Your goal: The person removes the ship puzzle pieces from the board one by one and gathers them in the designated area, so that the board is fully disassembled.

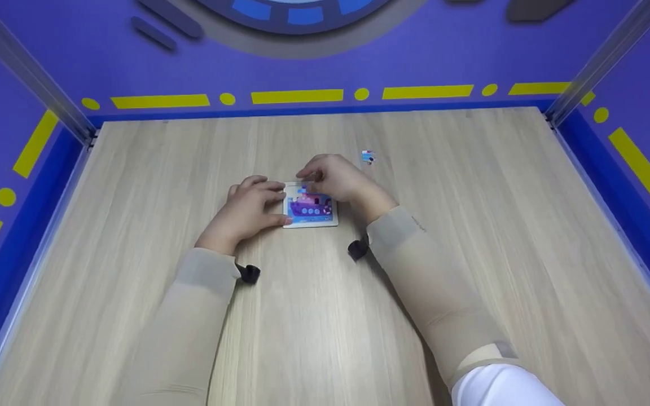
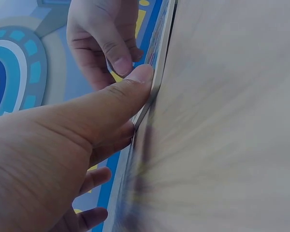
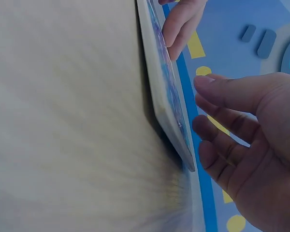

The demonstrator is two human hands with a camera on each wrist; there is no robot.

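Note:
A small square jigsaw puzzle [image 1: 311,211] in a white-rimmed board shows a pink and purple ship on blue. My left hand [image 1: 249,208] holds the board along its left side, the thumb over the near-left corner. In the left wrist view that thumb [image 2: 140,75] lies on the board's edge. Over the far part of the picture is my right hand [image 1: 339,177], thumb and forefinger brought together on what looks like a small puzzle piece, mostly hidden by the fingers. Another loose puzzle piece [image 1: 368,157] lies beyond the right hand, on the far right of the board.
The pale wood-grain table [image 1: 313,316] spreads around the board. Purple-blue panels with yellow stripes [image 1: 297,96] stand along its back and both sides. Small black devices [image 1: 250,274] are strapped to both wrists.

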